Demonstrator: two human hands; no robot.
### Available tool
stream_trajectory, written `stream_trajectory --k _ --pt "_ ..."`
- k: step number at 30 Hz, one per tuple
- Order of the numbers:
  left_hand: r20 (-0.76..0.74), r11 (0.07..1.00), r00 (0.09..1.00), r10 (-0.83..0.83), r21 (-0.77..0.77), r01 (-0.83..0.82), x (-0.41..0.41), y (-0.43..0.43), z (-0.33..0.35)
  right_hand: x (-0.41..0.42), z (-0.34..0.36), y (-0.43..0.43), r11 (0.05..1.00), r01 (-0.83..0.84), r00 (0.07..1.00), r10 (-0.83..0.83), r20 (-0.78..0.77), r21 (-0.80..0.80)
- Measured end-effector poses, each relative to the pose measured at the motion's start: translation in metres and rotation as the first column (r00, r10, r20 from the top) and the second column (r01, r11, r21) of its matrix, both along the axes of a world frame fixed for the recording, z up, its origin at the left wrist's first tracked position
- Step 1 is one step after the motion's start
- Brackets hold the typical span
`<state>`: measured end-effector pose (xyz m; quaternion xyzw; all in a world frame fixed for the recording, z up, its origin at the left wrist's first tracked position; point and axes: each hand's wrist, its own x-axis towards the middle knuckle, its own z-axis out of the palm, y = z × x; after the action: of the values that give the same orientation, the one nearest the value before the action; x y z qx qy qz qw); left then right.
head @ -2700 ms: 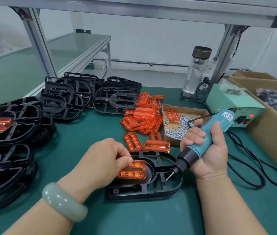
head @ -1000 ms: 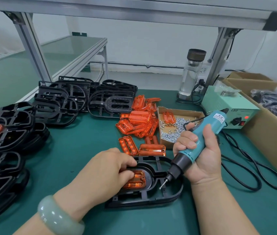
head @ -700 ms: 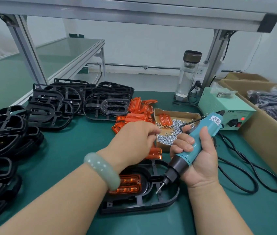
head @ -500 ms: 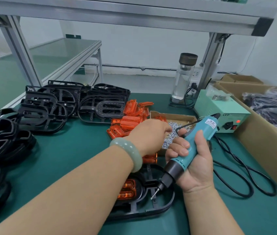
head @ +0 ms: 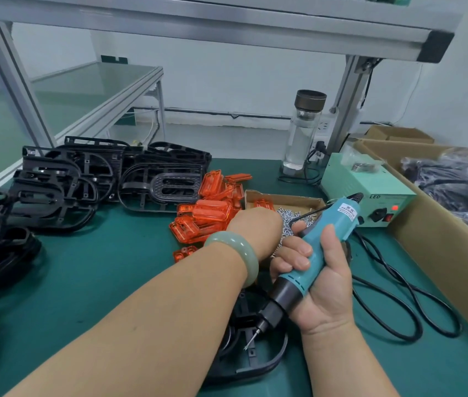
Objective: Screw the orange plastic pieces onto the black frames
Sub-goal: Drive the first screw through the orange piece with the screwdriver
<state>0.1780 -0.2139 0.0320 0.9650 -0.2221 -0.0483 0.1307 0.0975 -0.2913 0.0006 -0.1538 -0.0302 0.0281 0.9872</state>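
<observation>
Left hand (head: 255,227) extended to the shallow cardboard box (head: 287,197) of silver screws (head: 286,218), grasp hidden, not determinable. Teal electric screwdriver (head: 323,242) clenched in right hand (head: 324,285), bit slanted down-left just above the black plastic frame (head: 257,368), partly covered by the left forearm (head: 169,310).

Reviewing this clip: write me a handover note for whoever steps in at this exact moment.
Left hand: over the screw box, fingers hidden.
Right hand: grips the electric screwdriver, bit pointing down over the black frame in front.
Done: the left forearm hides that frame's middle, so no driven screws can be confirmed.
Left to do: loose orange pieces and stacked bare frames await assembly.
</observation>
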Motion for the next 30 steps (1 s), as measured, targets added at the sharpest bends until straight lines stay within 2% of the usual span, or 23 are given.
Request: stream_trajectory --k 1,4,9,12,14,17,19,21,25,30 --pt "0.016 1.000 1.000 0.007 -0.027 -0.007 0.002 0.001 -0.002 0.000 0.000 0.000 1.000 -0.006 1.000 0.006 0.003 0.001" --pt "-0.077 0.985 0.997 -0.020 -0.172 0.006 0.002 0.006 0.000 -0.001 0.001 0.001 1.000 -0.014 1.000 0.014 0.013 0.007" --pt "0.029 0.949 0.998 -0.057 -0.310 0.063 0.006 0.007 0.004 -0.001 0.002 0.001 1.000 0.002 1.000 -0.002 0.004 0.003" --pt "0.013 0.873 0.999 0.029 -0.487 -0.019 0.005 0.008 0.005 -0.001 0.002 0.001 1.000 0.004 1.000 -0.004 0.005 0.003" --pt "-0.073 0.781 0.995 0.065 -0.617 -0.096 0.002 0.012 0.010 -0.001 0.002 0.000 1.000 0.011 1.000 -0.011 0.002 0.003" --pt "-0.324 0.505 0.945 -0.034 -0.822 -0.264 -0.010 0.024 0.026 -0.001 0.003 0.000 1.000 0.019 1.000 -0.020 0.004 0.006" --pt "-0.410 0.350 0.904 -0.125 -0.870 -0.346 -0.022 0.037 0.036 -0.001 0.004 0.000 0.999 0.033 0.999 -0.033 0.008 0.006" --pt "-0.423 0.293 0.891 -0.167 -0.884 -0.365 -0.033 0.053 0.043 -0.002 0.004 0.001 0.999 0.046 0.999 -0.046 0.018 0.000" --pt "-0.408 0.235 0.902 -0.139 -0.899 -0.370 -0.057 0.089 0.043 -0.002 0.007 0.005 0.996 0.087 0.996 -0.087 0.001 -0.008" --pt "-0.354 0.049 0.925 -0.140 -0.935 -0.351 -0.089 0.124 0.031 -0.002 0.008 0.010 0.986 0.164 0.986 -0.164 -0.039 -0.015"
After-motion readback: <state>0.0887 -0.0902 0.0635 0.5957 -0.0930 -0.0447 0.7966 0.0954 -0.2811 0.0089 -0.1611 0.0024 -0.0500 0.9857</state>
